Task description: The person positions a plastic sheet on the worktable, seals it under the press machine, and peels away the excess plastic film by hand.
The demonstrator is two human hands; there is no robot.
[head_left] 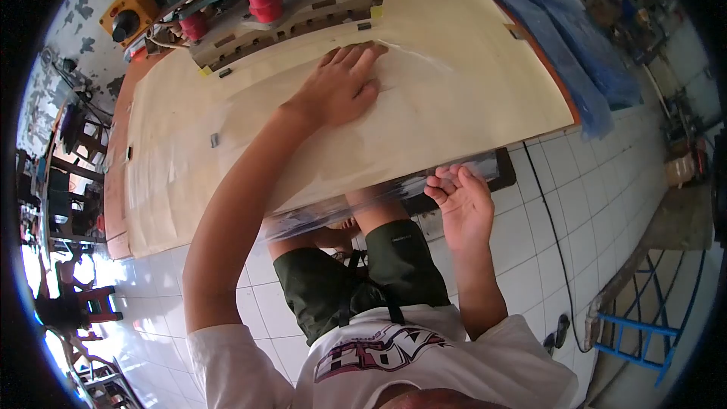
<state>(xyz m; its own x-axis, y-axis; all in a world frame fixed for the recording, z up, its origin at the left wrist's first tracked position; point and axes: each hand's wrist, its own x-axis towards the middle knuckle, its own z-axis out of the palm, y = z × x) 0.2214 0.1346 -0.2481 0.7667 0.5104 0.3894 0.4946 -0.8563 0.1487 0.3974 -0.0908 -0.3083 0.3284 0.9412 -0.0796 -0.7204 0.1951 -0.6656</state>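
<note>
A clear plastic sheet [303,159] lies over the cream-coloured table cover [469,53], and its near edge hangs past the table front. My left hand [341,87] rests palm down on the sheet, fingers stretched toward the press-like machine, holding nothing. At the front edge, my right hand [463,201] is turned palm up with its fingers curled, pinching the sheet's overhanging edge. Just beyond my left fingertips stands the machine's metal bar [288,30] with red fittings [265,6] above it.
An orange control box with a black knob [126,25] is at the far left. Small dark pieces [214,140] sit on the cover. Blue plastic sheeting [560,45] drapes at the right. A black cable [551,220] crosses the tiled floor near a blue metal frame [644,326].
</note>
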